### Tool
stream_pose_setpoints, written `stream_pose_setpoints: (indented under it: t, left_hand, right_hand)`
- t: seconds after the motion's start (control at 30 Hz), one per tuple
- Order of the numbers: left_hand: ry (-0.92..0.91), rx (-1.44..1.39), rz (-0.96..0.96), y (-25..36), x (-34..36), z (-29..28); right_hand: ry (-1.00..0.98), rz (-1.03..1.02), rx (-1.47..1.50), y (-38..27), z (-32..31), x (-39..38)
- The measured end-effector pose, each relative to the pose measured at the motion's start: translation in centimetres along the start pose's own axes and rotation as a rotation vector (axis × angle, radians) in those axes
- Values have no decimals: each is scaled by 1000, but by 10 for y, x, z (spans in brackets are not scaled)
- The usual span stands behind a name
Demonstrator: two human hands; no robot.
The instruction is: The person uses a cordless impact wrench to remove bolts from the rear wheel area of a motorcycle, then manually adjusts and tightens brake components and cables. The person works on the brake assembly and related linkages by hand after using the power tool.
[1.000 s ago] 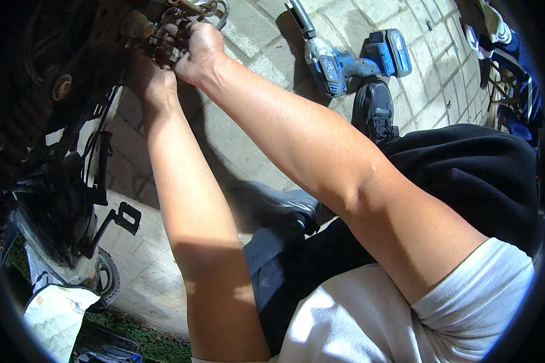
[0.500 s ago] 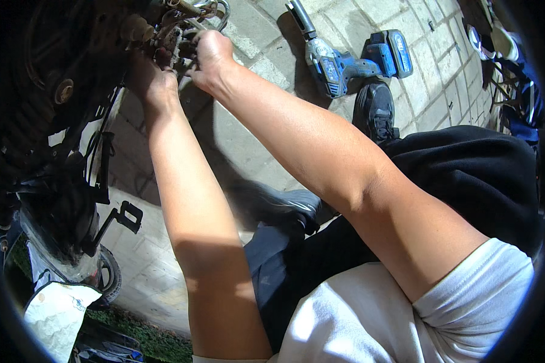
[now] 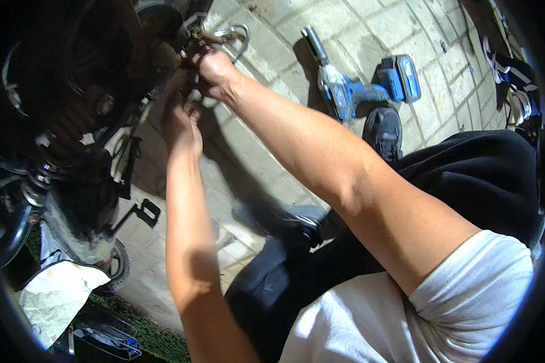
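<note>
My right hand [image 3: 215,68] is closed at the dark mechanical parts under a black vehicle [image 3: 72,78], which looks like a motorcycle or scooter. Whatever its fingers grip is hidden. Just below and left of it, my left hand [image 3: 184,130] reaches up into the same shaded area, its fingers dark and blurred. A bent metal loop [image 3: 243,41] sticks out beyond the right hand, over the paving.
A blue and grey cordless impact wrench [image 3: 345,91] with a long socket lies on the paving bricks [image 3: 430,78], beside a black shoe [image 3: 384,132]. A black pedal [image 3: 146,213] juts from the vehicle. At lower left hangs a pale sheet [image 3: 63,296].
The view has shifted, so the surroundings sit lower and further right. My left hand has drawn back slightly from the parts; my right hand stays at them.
</note>
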State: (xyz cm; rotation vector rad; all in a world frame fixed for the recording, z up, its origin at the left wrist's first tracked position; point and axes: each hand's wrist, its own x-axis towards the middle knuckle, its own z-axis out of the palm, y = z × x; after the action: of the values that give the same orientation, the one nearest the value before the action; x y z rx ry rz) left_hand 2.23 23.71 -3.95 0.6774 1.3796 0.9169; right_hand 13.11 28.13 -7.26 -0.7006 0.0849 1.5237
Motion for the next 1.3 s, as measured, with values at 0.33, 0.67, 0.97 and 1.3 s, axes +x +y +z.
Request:
stream_pose_setpoints:
  t: [0.33, 0.67, 0.97, 1.3]
  left_hand:
    - [-93, 799, -332, 68, -141, -97]
    - [-25, 96, -321, 35, -161, -90]
    - [49, 184, -442, -20, -195, -137]
    - [917, 1070, -148, -199, -265, -307]
  right_hand:
    - [-138, 204, -369, -44, -6, -28]
    - [-49, 158, -204, -110, -8, 70]
    - [-371, -431, -480, -224, 17, 43]
    - [-37, -249, -748, -173, -13, 34]
